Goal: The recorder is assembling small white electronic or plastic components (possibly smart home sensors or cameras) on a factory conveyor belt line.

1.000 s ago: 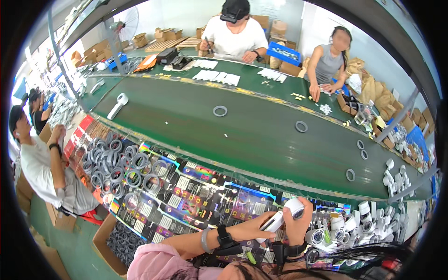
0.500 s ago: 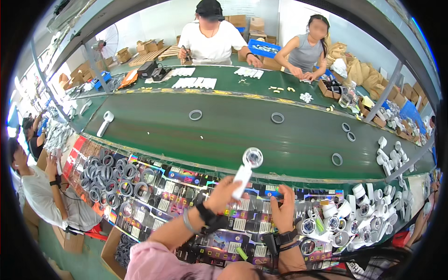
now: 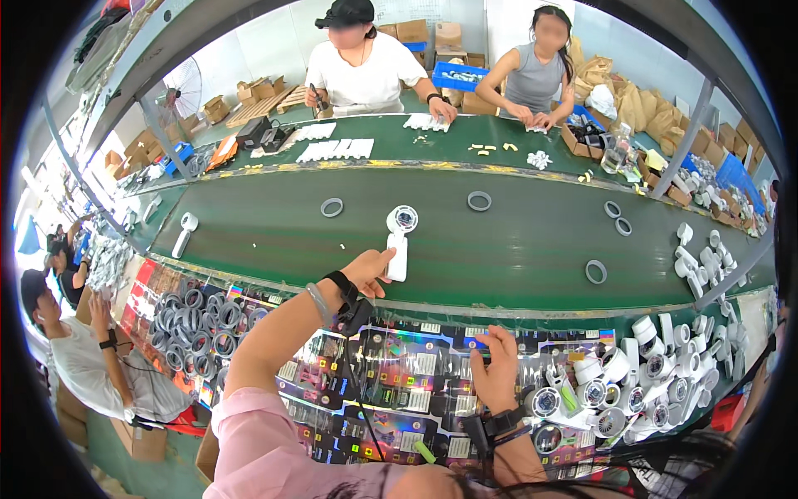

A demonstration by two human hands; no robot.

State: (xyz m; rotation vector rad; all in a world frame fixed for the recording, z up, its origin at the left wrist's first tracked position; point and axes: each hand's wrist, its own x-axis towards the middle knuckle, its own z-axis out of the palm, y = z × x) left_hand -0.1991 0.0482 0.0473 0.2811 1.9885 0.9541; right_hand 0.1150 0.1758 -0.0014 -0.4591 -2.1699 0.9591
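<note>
Head view: the left hand (image 3: 366,270) reaches to mid-frame, fingers loosely apart, fingertips touching the handle of a white fan (image 3: 398,241) lying on the green belt (image 3: 515,241). The fan's long axis runs nearly straight up the frame, round head at the upper end, handle toward the person. The right hand (image 3: 497,370), lower right of centre, fingers spread, rests on the glossy cartons (image 3: 399,374). Grey rings (image 3: 479,200) lie scattered on the belt.
</note>
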